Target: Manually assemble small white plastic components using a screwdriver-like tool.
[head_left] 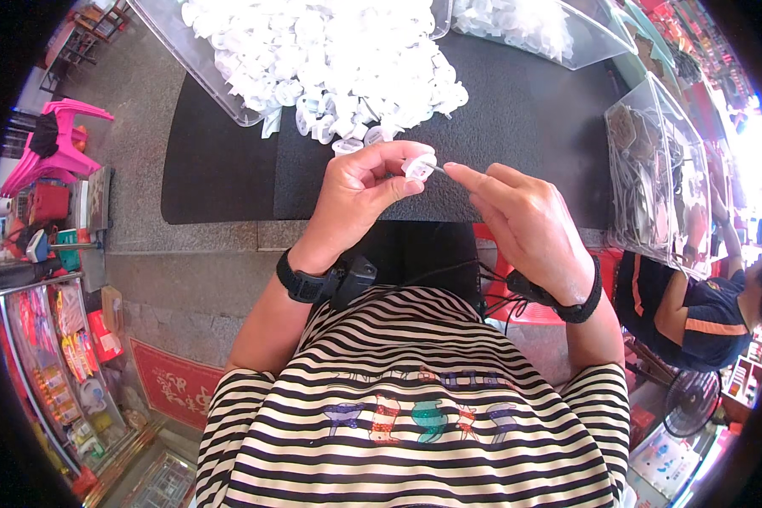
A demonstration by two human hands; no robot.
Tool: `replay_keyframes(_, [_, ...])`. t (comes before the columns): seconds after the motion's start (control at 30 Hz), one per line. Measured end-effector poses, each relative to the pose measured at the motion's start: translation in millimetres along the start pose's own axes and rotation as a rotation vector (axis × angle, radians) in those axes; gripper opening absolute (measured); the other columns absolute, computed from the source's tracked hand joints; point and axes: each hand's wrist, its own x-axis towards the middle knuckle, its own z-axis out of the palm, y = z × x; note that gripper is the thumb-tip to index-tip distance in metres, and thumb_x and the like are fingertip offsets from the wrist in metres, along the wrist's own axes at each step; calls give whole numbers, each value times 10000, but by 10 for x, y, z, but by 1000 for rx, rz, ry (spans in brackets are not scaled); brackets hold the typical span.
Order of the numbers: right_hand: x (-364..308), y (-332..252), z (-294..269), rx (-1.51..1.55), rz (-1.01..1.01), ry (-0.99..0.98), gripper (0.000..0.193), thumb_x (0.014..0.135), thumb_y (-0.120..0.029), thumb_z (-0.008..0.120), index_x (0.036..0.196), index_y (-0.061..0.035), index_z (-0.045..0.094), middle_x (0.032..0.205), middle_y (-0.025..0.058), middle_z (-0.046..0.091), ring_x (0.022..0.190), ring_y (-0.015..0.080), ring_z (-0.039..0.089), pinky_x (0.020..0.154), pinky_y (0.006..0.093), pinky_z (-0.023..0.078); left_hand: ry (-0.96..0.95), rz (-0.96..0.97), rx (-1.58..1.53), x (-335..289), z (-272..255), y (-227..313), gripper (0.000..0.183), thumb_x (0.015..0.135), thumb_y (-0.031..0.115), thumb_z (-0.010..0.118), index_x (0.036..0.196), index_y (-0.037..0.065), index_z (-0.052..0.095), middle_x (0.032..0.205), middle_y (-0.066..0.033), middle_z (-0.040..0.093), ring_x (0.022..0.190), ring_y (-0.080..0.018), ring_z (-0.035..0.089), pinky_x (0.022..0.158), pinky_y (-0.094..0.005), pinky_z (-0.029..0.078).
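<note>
Between the thumb and forefinger of my left hand (356, 188) is a small round white plastic part (418, 167), held just above the near edge of the black tabletop (525, 118). My right hand (529, 220) pinches a thin metal pin (435, 168), whose far end meets the right side of the part. Whether the pin goes into it or only touches it, I cannot tell. Beyond my hands lies a big heap of similar white plastic parts (322, 63), spilling onto the table. A few loose ones sit right behind my left hand.
A clear bin (618, 118) with grey cords stands at the table's right end. Another clear bin (597, 42) of white pieces is at the back right. A co-worker (694, 313) sits at the right, near a black fan (692, 402). Pink stools (55, 144) stand left.
</note>
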Motion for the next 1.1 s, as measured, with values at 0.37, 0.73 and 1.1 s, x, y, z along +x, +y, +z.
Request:
replay_keyframes(0.37, [20,-13,32,-76,-29,-22,429,807,26,579,1224,-57,638,739,130,522,615,313,569,587,394,463,14,14,127,-21,21,30,302,845,-30,703,1145,-10,676,1022,-51,699,915,-93,643,840,-232,526])
replay_keyframes(0.73, [-9,31,93,-103,-57,19,437,798,44,580,1219,-55,643,738,123,529,617,304,584,581,388,474,14,-3,99,-28,36,-10,328,841,-13,721,1164,-2,671,1016,-57,707,901,-88,654,830,-241,540])
replay_keyframes(1.1, [-47,5,9,-11,-24,77,326,854,-25,597,1167,-72,672,779,136,598,663,347,624,588,423,492,46,51,-30,1,17,-45,330,849,-32,709,1174,4,666,1000,-48,701,891,-94,655,821,-239,543])
